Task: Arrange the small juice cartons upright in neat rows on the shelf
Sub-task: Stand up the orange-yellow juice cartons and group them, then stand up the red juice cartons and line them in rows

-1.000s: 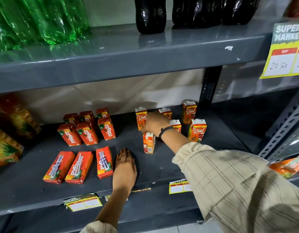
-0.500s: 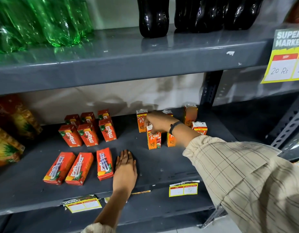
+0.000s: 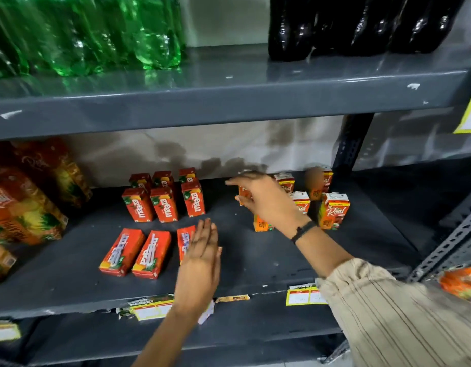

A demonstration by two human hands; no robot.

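- Head view: the grey shelf (image 3: pixel 70 284) carries six upright red Maaza cartons (image 3: pixel 164 205) in two rows of three, and three more lying flat (image 3: pixel 122 251) in front.
- On the right stand at least six orange Real cartons (image 3: pixel 333 211), some hidden behind the wrist.
- The left hand (image 3: pixel 201 256) hovers, fingers straight, empty, overlapping the rightmost flat carton (image 3: pixel 183 241).
- The right hand (image 3: pixel 266 200) is spread open, gripping nothing, in front of one Real carton; another (image 3: pixel 261 224) stands just below the wrist.
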